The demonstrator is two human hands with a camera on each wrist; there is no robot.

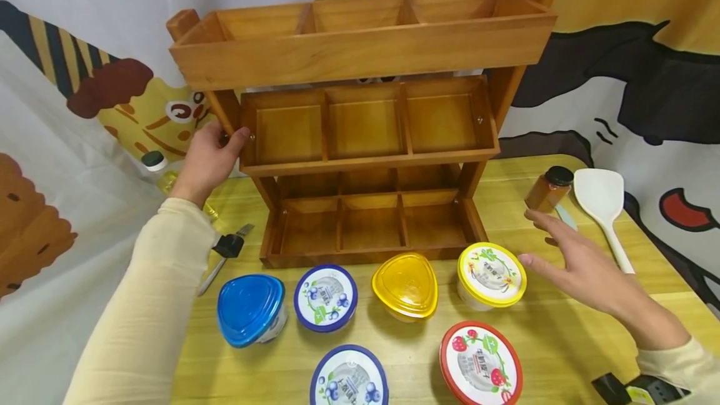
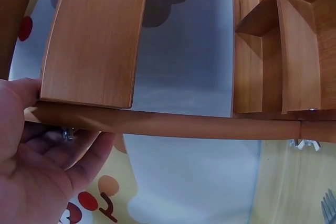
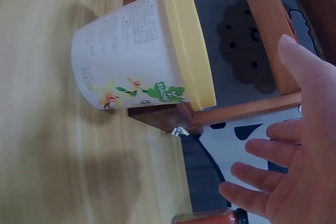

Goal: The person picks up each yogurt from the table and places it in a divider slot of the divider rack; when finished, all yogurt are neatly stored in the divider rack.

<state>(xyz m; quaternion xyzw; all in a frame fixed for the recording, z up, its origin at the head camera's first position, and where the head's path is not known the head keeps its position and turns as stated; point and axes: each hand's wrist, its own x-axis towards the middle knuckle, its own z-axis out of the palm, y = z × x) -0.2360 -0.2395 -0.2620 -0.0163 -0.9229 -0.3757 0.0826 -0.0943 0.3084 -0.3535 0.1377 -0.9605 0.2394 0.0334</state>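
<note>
A three-tier wooden rack (image 1: 360, 58) with divided trays stands at the back of the table. My left hand (image 1: 207, 156) grips its left upright beside the middle tray. In the left wrist view, the thumb lies against that tray's end and the fingers (image 2: 86, 163) pass behind the upright (image 2: 199, 127), near a wing nut. My right hand (image 1: 585, 267) hovers with fingers spread, right of a white tub with a yellow lid (image 1: 492, 275). The right wrist view shows the upright tub (image 3: 126, 51) beyond the thumb, with nothing in the palm.
Before the rack stand a blue-lidded container (image 1: 250, 309), a yellow-lidded container (image 1: 405, 285), two blueberry tubs (image 1: 325, 298) and a strawberry tub (image 1: 480, 364). A black-capped jar (image 1: 548, 189) and white spatula (image 1: 600, 195) are at right. A fork (image 1: 216, 274) and oil bottle (image 1: 167, 181) are at left.
</note>
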